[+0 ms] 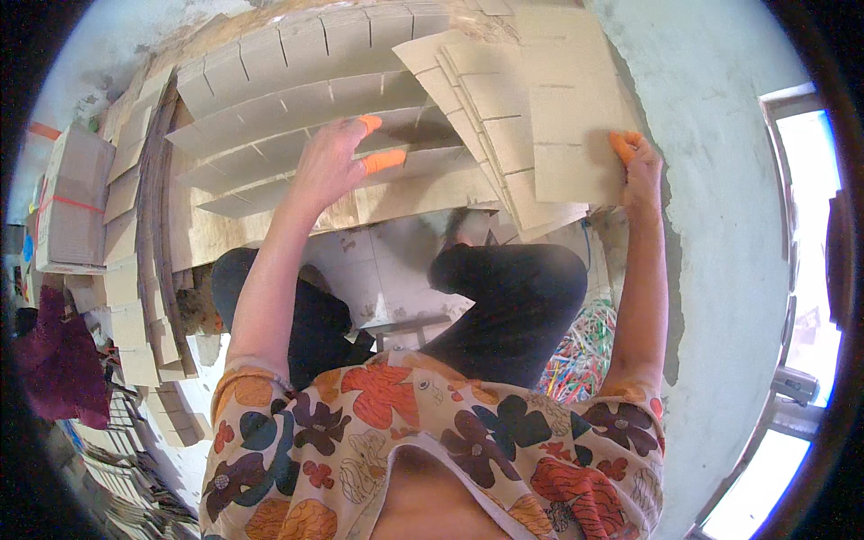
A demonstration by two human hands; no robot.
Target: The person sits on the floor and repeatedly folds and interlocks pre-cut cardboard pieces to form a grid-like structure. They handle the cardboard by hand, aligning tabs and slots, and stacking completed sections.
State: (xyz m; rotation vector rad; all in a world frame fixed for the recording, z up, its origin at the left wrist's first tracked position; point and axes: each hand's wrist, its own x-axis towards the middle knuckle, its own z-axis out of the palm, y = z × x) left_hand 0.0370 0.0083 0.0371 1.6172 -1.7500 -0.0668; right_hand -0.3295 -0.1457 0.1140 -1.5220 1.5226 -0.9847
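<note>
Slotted cardboard strips (297, 99) stand on edge in several long rows across the wooden table. Over their near rows, my left hand (335, 162) has its thumb and forefinger apart, both in orange finger covers. Nothing shows gripped between them. At the right, a pile of slotted cardboard sheets (490, 108) lies fanned out, its near ends past the table edge. My right hand (641, 171), also with orange finger covers, pinches the right edge of the top cardboard sheet (576, 117). The fingertips beneath that sheet are hidden.
The wooden table edge (360, 211) runs in front of my knees. A pale wall (720, 198) rises close on the right. Stacked cardboard pieces (135, 261) and a strapped carton (76, 198) stand at the left. Colourful plastic straps (580, 351) lie heaped below my right arm.
</note>
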